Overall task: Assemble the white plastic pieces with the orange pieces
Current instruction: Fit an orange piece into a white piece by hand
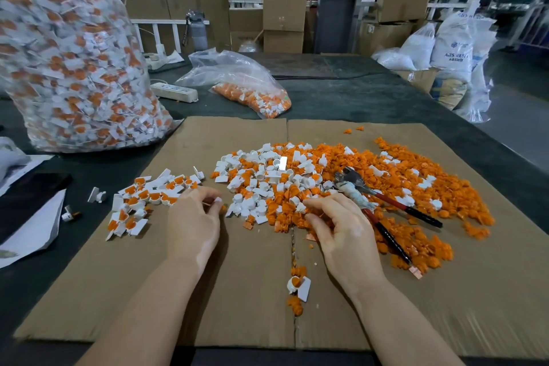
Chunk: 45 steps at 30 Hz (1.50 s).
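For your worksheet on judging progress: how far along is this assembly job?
Done: a small assembled group on the cardboard, plus a big full bag. In hand: the left hand pinches something small; the right hand reaches into the loose pile. Left: most of that pile.

Head view, forward-down, close over cardboard

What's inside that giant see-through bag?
The giant bag is packed with white pieces with orange pieces fitted in, seen through the plastic. What lies deep in the middle is hidden by the outer ones.

White pieces amid orange pieces
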Motion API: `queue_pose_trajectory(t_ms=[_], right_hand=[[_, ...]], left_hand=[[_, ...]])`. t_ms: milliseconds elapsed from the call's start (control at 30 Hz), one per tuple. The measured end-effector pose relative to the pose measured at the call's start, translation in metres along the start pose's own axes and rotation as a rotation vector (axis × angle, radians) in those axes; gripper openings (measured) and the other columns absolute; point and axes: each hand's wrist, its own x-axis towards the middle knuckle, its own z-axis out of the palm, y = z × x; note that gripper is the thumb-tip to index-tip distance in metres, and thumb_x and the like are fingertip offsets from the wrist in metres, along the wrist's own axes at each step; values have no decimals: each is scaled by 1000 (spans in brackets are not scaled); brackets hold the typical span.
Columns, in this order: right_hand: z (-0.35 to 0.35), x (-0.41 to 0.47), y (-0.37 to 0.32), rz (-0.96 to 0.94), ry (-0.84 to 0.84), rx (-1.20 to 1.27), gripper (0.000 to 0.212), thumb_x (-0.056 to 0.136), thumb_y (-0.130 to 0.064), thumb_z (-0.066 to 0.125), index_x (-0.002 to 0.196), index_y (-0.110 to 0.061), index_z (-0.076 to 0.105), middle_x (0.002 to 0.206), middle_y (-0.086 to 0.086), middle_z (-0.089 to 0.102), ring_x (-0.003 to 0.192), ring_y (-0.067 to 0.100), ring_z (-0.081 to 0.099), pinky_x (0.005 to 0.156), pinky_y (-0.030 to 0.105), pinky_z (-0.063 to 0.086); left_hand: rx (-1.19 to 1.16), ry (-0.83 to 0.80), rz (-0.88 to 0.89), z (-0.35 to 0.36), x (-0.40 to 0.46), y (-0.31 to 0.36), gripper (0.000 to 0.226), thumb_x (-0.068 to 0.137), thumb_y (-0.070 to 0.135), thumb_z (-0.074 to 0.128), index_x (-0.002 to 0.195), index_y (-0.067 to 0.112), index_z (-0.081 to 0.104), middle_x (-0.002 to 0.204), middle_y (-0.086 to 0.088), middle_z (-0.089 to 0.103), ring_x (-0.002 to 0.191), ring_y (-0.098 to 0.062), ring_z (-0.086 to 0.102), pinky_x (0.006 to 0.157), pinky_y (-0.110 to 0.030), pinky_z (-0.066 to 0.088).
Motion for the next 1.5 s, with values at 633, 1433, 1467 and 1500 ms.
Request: queue_pose_trajectory(t_ms=[633, 1433, 1467, 1500], right_hand=[[1, 0, 0, 34, 35, 27, 17, 79, -3, 71, 95, -7, 71, 86, 2, 69, 83, 14, 63, 76, 29, 55], [0, 0, -2, 87, -8, -2, 7, 86, -16, 65, 83, -9, 66, 76, -2, 62, 74, 13, 58, 66, 32, 51], [0, 0, -2, 84, -11, -10, 8, 85, -17, 66, 81, -9, 66, 74, -2, 62, 72, 12, 57, 64, 31, 50], [0, 0, -3, 79, -12, -20, 9, 85, -17, 67, 79, -10, 66, 72, -2, 61, 69, 12, 56, 61, 30, 50]], left_hand=[[323, -79, 51, 6, -4, 3, 34, 83, 51, 61, 110, 32, 66, 125, 3, 48, 118, -22, 31, 93, -40, 23], [-367, -343, 140, 29, -45, 51, 15, 89, 23, 62, 98, 17, 72, 90, 3, 69, 86, -10, 63, 79, -24, 48], [-384, -332, 132, 29, -45, 50, 15, 89, 23, 62, 99, 16, 72, 91, 3, 69, 87, -11, 63, 81, -26, 49], [-401, -323, 125, 29, -46, 50, 15, 89, 22, 63, 99, 17, 71, 91, 3, 70, 87, -11, 63, 81, -26, 50]])
